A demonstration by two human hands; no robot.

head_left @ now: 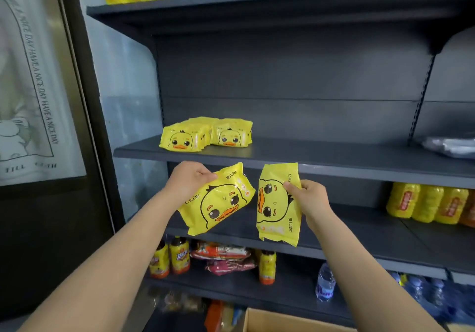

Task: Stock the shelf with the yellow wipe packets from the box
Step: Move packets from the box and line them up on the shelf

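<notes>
Both hands full rn: left hand (191, 177) pinches one yellow packet (218, 200), right hand (309, 198) grips another packet (279, 203), prob headed for the shelf (308, 158), right of the stocked packets (205, 135).

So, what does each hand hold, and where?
Left hand grips the tilted packet by its upper edge; right hand pinches the upright packet at its right edge.

Open shelf (334, 155) right of stacked packets (205, 136)

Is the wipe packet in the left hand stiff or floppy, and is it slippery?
Likely soft: the wipe packet hangs wrinkled from the left hand, pinched at one end. Its glossy film probably slips. Flat, so unlikely to roll.
</notes>
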